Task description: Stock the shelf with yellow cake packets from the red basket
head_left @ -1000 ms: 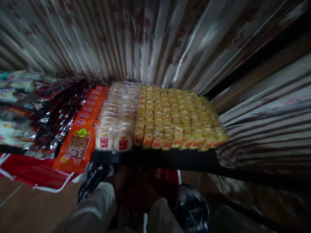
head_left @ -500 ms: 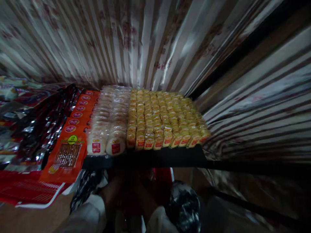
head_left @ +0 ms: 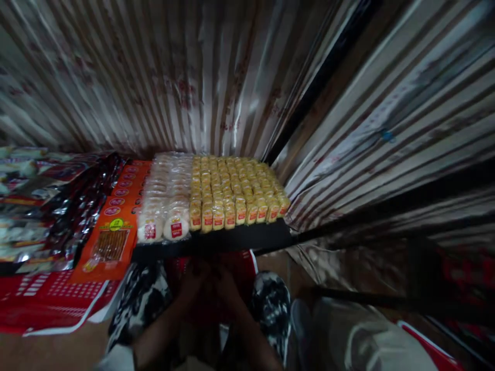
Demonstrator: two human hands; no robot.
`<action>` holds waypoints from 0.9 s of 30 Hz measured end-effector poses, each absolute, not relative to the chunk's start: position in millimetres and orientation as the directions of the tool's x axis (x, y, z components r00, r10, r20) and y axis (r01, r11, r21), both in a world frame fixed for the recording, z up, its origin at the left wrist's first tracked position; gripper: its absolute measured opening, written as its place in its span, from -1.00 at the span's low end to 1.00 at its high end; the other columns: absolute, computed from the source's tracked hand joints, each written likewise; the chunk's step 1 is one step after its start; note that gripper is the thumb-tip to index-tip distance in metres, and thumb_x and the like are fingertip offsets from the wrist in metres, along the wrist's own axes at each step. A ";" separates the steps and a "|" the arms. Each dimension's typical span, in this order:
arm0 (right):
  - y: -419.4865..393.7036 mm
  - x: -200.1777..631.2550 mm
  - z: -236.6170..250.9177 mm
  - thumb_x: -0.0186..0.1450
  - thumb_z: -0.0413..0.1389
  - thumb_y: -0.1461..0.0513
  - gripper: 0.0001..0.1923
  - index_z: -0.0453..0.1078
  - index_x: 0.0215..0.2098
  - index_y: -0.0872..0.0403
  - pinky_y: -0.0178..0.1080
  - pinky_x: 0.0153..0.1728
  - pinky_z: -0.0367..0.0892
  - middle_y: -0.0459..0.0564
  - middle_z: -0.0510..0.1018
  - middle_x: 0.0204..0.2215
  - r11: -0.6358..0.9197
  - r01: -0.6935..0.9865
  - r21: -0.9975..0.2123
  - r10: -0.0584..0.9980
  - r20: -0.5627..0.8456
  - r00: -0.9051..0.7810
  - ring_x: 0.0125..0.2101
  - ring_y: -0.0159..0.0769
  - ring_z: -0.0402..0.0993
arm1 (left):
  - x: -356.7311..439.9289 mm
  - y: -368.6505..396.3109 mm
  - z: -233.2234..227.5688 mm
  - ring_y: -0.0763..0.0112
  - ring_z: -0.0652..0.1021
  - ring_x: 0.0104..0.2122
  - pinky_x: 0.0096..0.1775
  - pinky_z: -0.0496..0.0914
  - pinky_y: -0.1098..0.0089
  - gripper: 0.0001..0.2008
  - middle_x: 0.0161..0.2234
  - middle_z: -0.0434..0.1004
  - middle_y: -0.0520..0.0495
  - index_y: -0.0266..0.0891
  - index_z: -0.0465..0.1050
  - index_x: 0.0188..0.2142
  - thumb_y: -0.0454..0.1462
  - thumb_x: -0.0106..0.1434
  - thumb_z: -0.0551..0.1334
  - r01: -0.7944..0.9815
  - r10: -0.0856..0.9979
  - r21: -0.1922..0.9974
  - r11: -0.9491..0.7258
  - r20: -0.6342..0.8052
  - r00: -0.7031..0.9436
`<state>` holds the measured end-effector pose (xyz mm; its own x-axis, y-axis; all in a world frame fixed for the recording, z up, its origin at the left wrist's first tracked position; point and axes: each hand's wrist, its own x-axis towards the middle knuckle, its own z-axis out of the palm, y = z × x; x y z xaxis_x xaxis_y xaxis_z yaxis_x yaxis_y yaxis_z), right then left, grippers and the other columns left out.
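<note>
Below the shelf's front edge, my left hand and my right hand are close together in deep shadow between my knees. Both reach over or into a red basket. Their fingers are too dark to make out, and anything in them is hidden. Above them, the dark shelf bears rows of small yellow-wrapped cakes. Left of these stand round white crackers in clear wrappers. Orange snack packets overlap in a row farther left.
Dark shiny packets lie at the left, above another red basket. Striped curtains hang behind, with a dark post at the corner. A light-clothed leg is at lower right, near dark bars.
The view has swung right, so the shelf goods appear farther left. My forearms and hands show more fully, and a light-clothed leg shows more clearly at lower right.
</note>
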<state>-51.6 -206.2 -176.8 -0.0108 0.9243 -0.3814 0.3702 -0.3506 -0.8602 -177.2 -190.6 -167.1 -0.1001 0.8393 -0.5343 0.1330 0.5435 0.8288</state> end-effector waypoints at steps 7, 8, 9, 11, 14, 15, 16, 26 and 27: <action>-232.1 -18.5 -140.8 0.09 0.04 0.25 -0.73 0.45 -0.24 0.08 -0.18 -0.15 0.39 0.05 0.59 -0.26 -0.283 0.323 -0.903 0.959 -0.256 0.124 -0.22 -0.18 0.51 | -158.9 -199.5 -126.0 0.21 0.55 -0.23 -0.14 0.42 0.25 -0.74 -0.30 0.58 -0.09 -0.23 0.43 -0.29 -0.15 0.03 0.25 0.296 0.913 0.883 0.363 -0.401 0.077; -233.9 -15.0 -136.6 0.10 0.04 0.23 -0.74 0.45 -0.26 0.06 -0.16 -0.16 0.41 0.03 0.59 -0.27 -0.246 0.317 -0.916 0.965 -0.200 0.171 -0.23 -0.17 0.52 | -154.7 -198.6 -118.1 0.23 0.55 -0.25 -0.15 0.41 0.26 -0.76 -0.31 0.57 -0.07 -0.22 0.42 -0.28 -0.17 0.06 0.23 0.318 0.923 0.891 0.324 -0.372 0.099; -235.4 -11.6 -132.0 0.11 0.05 0.21 -0.75 0.45 -0.26 0.05 -0.15 -0.18 0.42 0.02 0.59 -0.28 -0.207 0.319 -0.925 0.966 -0.141 0.217 -0.24 -0.16 0.52 | -150.1 -197.1 -109.8 0.26 0.54 -0.25 -0.15 0.41 0.27 -0.79 -0.30 0.57 -0.06 -0.22 0.41 -0.29 -0.18 0.08 0.21 0.329 0.935 0.903 0.276 -0.332 0.128; -237.2 -5.3 -121.1 0.15 0.05 0.16 -0.76 0.44 -0.25 0.04 -0.14 -0.20 0.43 0.02 0.59 -0.28 -0.146 0.359 -0.922 0.955 -0.036 0.295 -0.26 -0.15 0.52 | -139.6 -192.0 -92.9 0.30 0.53 -0.24 -0.14 0.40 0.30 -0.83 -0.29 0.56 -0.07 -0.23 0.40 -0.29 -0.21 0.13 0.18 0.319 0.955 0.935 0.158 -0.227 0.192; -236.7 3.4 -102.7 0.23 0.01 0.12 -0.73 0.41 -0.18 0.07 -0.10 -0.17 0.39 0.06 0.56 -0.25 -0.082 0.519 -0.851 0.916 0.141 0.375 -0.23 -0.15 0.49 | -120.5 -179.0 -69.9 0.36 0.52 -0.26 -0.16 0.40 0.36 -0.86 -0.29 0.55 -0.06 -0.23 0.40 -0.27 -0.29 0.15 0.15 0.339 0.960 0.940 0.024 -0.116 0.256; -235.7 6.1 -97.2 0.25 0.00 0.11 -0.71 0.40 -0.16 0.08 -0.07 -0.14 0.37 0.09 0.55 -0.22 -0.056 0.589 -0.806 0.892 0.224 0.392 -0.20 -0.14 0.46 | -113.2 -173.7 -63.5 0.38 0.52 -0.28 -0.17 0.39 0.38 -0.84 -0.28 0.54 -0.04 -0.23 0.41 -0.26 -0.32 0.15 0.14 0.355 0.955 0.935 -0.010 -0.097 0.282; -234.2 8.9 -92.4 0.27 -0.01 0.10 -0.69 0.39 -0.14 0.10 -0.05 -0.11 0.34 0.12 0.53 -0.20 -0.038 0.655 -0.755 0.863 0.305 0.402 -0.17 -0.12 0.44 | -105.7 -168.2 -58.0 0.41 0.52 -0.30 -0.18 0.39 0.39 -0.83 -0.29 0.54 -0.02 -0.22 0.41 -0.25 -0.33 0.15 0.13 0.373 0.950 0.927 -0.044 -0.077 0.303; -200.1 45.0 -89.8 0.32 -0.10 0.12 -0.51 0.15 0.15 0.18 0.05 0.01 0.23 0.27 0.33 0.03 -0.069 0.813 -0.578 0.720 0.536 0.442 0.05 -0.07 0.24 | -23.3 -119.5 -36.0 0.43 0.48 -0.31 -0.18 0.40 0.42 -0.74 -0.27 0.48 -0.01 -0.18 0.42 -0.14 -0.34 0.15 0.16 0.463 0.925 0.838 -0.288 0.117 0.362; -195.9 49.5 -91.2 0.32 -0.11 0.13 -0.51 0.14 0.16 0.19 0.06 0.03 0.22 0.28 0.30 0.05 -0.062 0.816 -0.575 0.716 0.544 0.437 0.08 -0.06 0.21 | -15.6 -115.2 -33.8 0.42 0.48 -0.29 -0.18 0.40 0.41 -0.74 -0.23 0.47 -0.04 -0.20 0.42 -0.14 -0.34 0.15 0.17 0.469 0.921 0.830 -0.303 0.129 0.367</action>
